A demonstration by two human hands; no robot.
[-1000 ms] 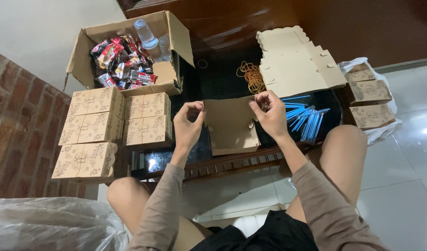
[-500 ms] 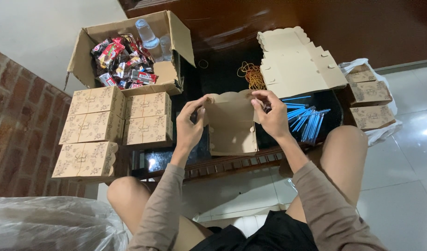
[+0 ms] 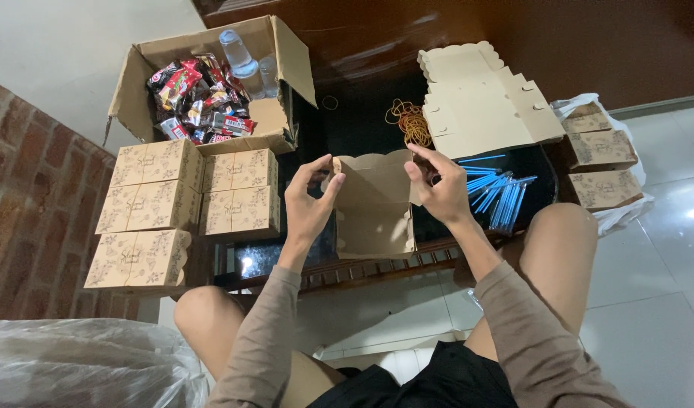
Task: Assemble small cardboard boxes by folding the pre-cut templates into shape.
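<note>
Five finished patterned boxes [image 3: 185,204] are stacked at the left of the desk [image 3: 362,128] — three more sit in a white bag [image 3: 634,177] at right. Over the desk's middle, the left hand [image 3: 308,208] and right hand [image 3: 437,189] pinch one plain brown half-folded box [image 3: 375,208] — scalloped top edge, fingers closed on its upper corners.

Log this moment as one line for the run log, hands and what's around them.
left hand: grips box blank's left flap | right hand: grips right flap | kraft box blank: half-folded above table | nearby: rubber bands, blue straws
</note>
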